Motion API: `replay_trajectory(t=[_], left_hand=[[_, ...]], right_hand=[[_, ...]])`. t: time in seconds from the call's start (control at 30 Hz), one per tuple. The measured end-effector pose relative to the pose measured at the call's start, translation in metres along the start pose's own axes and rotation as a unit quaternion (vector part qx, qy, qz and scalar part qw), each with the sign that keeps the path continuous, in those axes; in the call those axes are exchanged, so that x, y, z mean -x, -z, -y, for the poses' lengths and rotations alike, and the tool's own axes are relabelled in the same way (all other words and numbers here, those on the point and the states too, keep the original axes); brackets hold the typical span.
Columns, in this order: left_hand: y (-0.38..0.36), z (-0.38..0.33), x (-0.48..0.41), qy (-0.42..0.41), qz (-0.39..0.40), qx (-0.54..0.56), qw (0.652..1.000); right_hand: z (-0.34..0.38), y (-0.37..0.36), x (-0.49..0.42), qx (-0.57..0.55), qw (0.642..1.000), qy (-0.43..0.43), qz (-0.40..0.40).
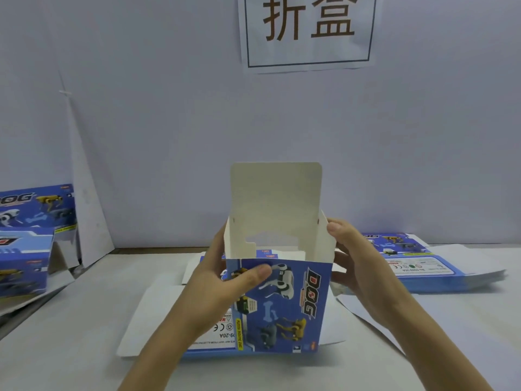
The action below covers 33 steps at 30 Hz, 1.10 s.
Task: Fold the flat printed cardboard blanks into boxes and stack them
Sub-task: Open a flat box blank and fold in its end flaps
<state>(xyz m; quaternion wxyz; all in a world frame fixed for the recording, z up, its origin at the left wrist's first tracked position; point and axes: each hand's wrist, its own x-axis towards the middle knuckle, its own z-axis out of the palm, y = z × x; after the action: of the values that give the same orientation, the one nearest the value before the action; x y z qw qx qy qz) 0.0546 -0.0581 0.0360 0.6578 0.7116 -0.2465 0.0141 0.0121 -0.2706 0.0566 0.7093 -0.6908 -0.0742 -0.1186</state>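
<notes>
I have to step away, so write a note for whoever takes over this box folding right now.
Left hand and right hand both grip the box, upright, top open, lid flap standing.
Blank stack at right; one blank flat under the box.
Done: folded boxes at far left.
Left: close the top, stack it, fold the rest.

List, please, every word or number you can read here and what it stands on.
"折盒": paper sign on the wall.
"DOG": blue front of the half-folded box, running sideways.
"9-20A", with a CE mark: white panel left of that front, upside down.
"DOG", partly cut off: folded boxes at left.
Yellow strip and small print on the flat blanks at right: too blurred.
</notes>
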Motion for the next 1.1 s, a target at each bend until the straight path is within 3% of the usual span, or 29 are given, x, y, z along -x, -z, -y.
replay_trajectory(t=[0.13,0.43,0.53,0.67,0.93,1.03,1.1], left_hand=[[-0.002,0.004,-0.001,-0.003,-0.024,-0.011,1.0],[-0.01,0.006,-0.002,-0.013,-0.069,0.024,0.997],[-0.01,0.005,-0.001,-0.026,-0.081,0.034,0.996],[-0.016,0.004,0.0,-0.052,-0.103,0.033,0.993],[-0.02,0.009,-0.003,-0.053,-0.108,0.007,0.993],[-0.011,0.01,-0.003,-0.053,-0.081,-0.014,0.995],[-0.007,0.011,-0.002,-0.059,-0.073,-0.046,0.995]], right_hand=[[-0.004,0.011,-0.002,-0.057,0.998,0.007,0.027],[-0.032,-0.011,-0.001,-0.137,0.99,0.017,-0.006],[-0.03,-0.015,-0.001,-0.004,0.994,0.082,-0.076],[-0.017,-0.006,0.002,0.22,0.935,0.21,-0.181],[-0.028,-0.028,0.009,0.247,0.942,0.176,-0.145],[-0.024,-0.015,0.005,0.342,0.905,0.178,-0.182],[-0.019,-0.011,0.005,0.386,0.872,0.236,-0.184]])
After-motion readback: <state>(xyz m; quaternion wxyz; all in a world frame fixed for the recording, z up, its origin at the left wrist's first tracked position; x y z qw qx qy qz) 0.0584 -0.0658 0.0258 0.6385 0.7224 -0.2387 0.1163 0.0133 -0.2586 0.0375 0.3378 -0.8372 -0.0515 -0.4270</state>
